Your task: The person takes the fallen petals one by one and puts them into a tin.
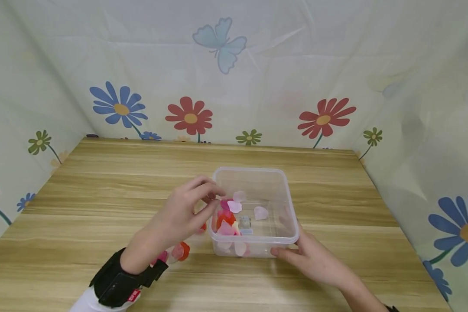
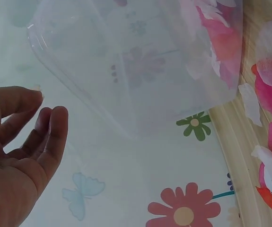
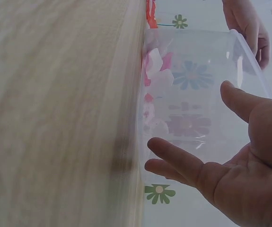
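Note:
A clear plastic container (image 1: 253,239) stands on the table, with pink, red and white flower petals (image 1: 226,219) gathered mostly along its left side. My left hand (image 1: 187,206) hangs over the container's left rim, its thumb and fingers bent and a little apart. In the left wrist view a tiny pale bit shows at one fingertip (image 2: 37,98). My right hand (image 1: 316,258) holds the container's near right corner, thumb on the front wall and fingers round the right side. The right wrist view shows that hand (image 3: 230,175) against the see-through wall.
More loose petals (image 1: 179,251) lie on the wooden table (image 1: 140,169) left of the container, partly behind my left wrist. A flower-print curtain (image 1: 257,86) encloses the table at the back and both sides.

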Demonstrator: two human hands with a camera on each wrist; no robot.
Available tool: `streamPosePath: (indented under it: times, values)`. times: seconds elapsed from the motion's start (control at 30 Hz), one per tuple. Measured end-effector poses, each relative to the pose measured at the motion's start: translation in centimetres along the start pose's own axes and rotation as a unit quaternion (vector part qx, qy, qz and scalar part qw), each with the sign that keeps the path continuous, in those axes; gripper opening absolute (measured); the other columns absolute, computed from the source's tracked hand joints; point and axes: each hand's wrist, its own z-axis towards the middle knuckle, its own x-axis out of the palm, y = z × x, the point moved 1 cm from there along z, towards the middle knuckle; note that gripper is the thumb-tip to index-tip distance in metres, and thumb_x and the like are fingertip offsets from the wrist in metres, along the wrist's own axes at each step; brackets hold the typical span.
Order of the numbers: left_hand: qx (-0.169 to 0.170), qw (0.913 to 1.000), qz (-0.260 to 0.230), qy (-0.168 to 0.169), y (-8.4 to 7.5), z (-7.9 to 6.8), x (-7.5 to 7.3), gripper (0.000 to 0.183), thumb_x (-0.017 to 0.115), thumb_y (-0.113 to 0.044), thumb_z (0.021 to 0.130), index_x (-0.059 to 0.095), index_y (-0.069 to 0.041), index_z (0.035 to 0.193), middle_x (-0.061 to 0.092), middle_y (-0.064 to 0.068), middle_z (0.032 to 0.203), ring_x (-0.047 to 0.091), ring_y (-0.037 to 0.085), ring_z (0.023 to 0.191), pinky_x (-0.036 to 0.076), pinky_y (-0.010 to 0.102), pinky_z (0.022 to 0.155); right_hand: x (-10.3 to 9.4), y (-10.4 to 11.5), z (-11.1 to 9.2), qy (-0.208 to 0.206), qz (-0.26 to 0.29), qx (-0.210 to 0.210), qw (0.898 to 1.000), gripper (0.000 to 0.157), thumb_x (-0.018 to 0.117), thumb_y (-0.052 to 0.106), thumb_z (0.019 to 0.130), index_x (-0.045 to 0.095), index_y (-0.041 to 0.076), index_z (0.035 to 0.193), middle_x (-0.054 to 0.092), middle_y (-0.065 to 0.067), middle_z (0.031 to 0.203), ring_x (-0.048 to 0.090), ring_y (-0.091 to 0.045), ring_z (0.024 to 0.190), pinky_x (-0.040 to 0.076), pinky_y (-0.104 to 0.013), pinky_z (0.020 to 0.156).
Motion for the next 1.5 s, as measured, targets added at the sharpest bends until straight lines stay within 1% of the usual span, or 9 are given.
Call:
streamPosePath:
  times: [0.23,0.4,0.67,0.83,0.93,1.07,1.27,1.37,1.5]
  values:
    - [-0.054,0.9978,0.030,-0.025,1.0,-1.0,-0.9,0.023,0.075,-0.001,0.086,0.066,-0.007,0.106,0.060,-0.004,0.101,0.059,0.006,0.085,0.051,0.019,0.075,0.0,-0.1,0.0,0.003,-0.002,-0.001,1.000,0.079,0.070,0.023,0.094,0.019,0.025,0.154,0.054,-0.007,0.131,0.057,-0.022,0.117,0.041,-0.028,0.097]
    - [-0.106,0.9925,0.060,-0.012,2.2,-2.0,-1.5,0.019,0.075,-0.006,0.087,0.066,-0.009,0.104,0.060,-0.005,0.096,0.058,0.006,0.081,0.051,0.020,0.071,0.0,0.0,0.0,0.003,0.003,0.003,1.000,0.081,0.070,0.023,0.093,0.017,0.026,0.155,0.052,-0.009,0.133,0.056,-0.023,0.117,0.043,-0.030,0.095]
    - [-0.196,0.9725,0.099,0.077,4.4,-3.0,-1.8,0.010,0.074,-0.005,0.087,0.067,-0.008,0.093,0.057,-0.005,0.084,0.055,0.013,0.074,0.049,0.020,0.065,0.0,-0.1,-0.1,0.006,0.001,0.003,1.000,0.080,0.070,0.023,0.094,0.017,0.024,0.154,0.053,-0.010,0.131,0.056,-0.022,0.116,0.043,-0.031,0.095]
    - [-0.223,0.9580,0.114,0.139,5.6,-3.5,-1.8,0.006,0.073,-0.005,0.087,0.067,-0.007,0.088,0.054,-0.005,0.076,0.051,0.014,0.070,0.046,0.020,0.061,0.0,-0.1,-0.1,0.008,0.003,0.001,1.000,0.080,0.069,0.022,0.094,0.017,0.023,0.154,0.054,-0.011,0.131,0.057,-0.021,0.115,0.044,-0.032,0.094]
    - [-0.240,0.9466,0.118,0.181,6.0,-3.8,-1.9,0.007,0.073,-0.005,0.087,0.067,-0.009,0.086,0.053,-0.006,0.073,0.050,0.014,0.067,0.045,0.021,0.060,0.0,-0.1,-0.1,0.009,0.007,0.003,1.000,0.079,0.069,0.022,0.094,0.018,0.022,0.154,0.053,-0.011,0.131,0.057,-0.020,0.116,0.045,-0.033,0.093]
    - [-0.267,0.9261,0.121,0.237,6.2,-4.1,-1.9,0.010,0.075,-0.004,0.084,0.067,-0.008,0.088,0.055,-0.005,0.076,0.052,0.014,0.070,0.046,0.022,0.064,0.1,-0.1,0.0,0.012,0.011,0.004,1.000,0.077,0.069,0.023,0.094,0.020,0.020,0.153,0.053,-0.011,0.131,0.057,-0.019,0.116,0.046,-0.035,0.093]
    - [-0.309,0.9038,0.119,0.271,6.3,-4.4,-1.7,0.021,0.080,-0.003,0.080,0.066,-0.009,0.094,0.058,-0.001,0.086,0.054,0.017,0.079,0.049,0.027,0.070,0.0,-0.1,-0.1,0.011,0.010,0.006,1.000,0.078,0.069,0.023,0.094,0.018,0.020,0.154,0.052,-0.012,0.133,0.056,-0.022,0.116,0.045,-0.033,0.093]
    - [-0.312,0.8984,0.124,0.283,6.5,-4.5,-1.4,0.022,0.082,-0.004,0.079,0.065,-0.011,0.091,0.058,-0.002,0.084,0.053,0.017,0.078,0.048,0.027,0.069,0.0,0.0,-0.1,0.009,0.004,0.005,1.000,0.078,0.069,0.023,0.094,0.019,0.020,0.154,0.053,-0.012,0.131,0.056,-0.021,0.116,0.045,-0.033,0.093]
    - [-0.290,0.9023,0.124,0.294,6.9,-4.8,-1.1,0.022,0.081,-0.002,0.078,0.063,-0.011,0.086,0.055,-0.002,0.078,0.051,0.017,0.075,0.045,0.026,0.067,0.0,0.0,-0.1,0.009,0.000,0.004,1.000,0.076,0.069,0.023,0.094,0.021,0.019,0.153,0.054,-0.011,0.130,0.057,-0.017,0.115,0.046,-0.033,0.092]
